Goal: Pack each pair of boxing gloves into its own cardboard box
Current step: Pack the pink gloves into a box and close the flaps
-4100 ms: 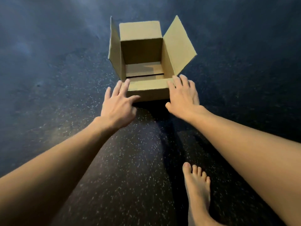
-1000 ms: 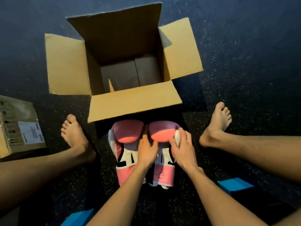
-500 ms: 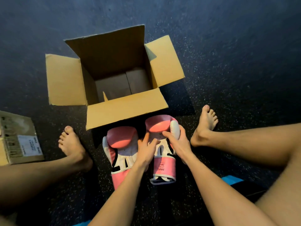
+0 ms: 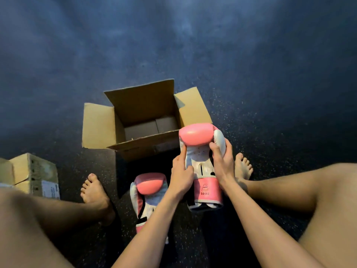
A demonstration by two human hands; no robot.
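An open cardboard box (image 4: 108, 124) stands on the dark floor ahead of me, its four flaps spread and its inside empty. I hold one pink and white boxing glove (image 4: 197, 133) upright in the air, at the box's near right corner. My left hand (image 4: 180, 176) grips its left side and my right hand (image 4: 222, 163) grips its right side, by the white thumb. The second pink glove (image 4: 149, 187) lies on the floor below my left forearm, which hides part of it.
A second cardboard box (image 4: 34, 173) with a printed label sits at the left edge. My bare feet (image 4: 94, 192) rest on the floor either side of the gloves, the right foot (image 4: 243, 168) just behind my right hand. My legs fill both lower corners.
The right-hand glove has come up off the floor in both hands, toward the box. The other glove stays down. The view has pulled back from the box.
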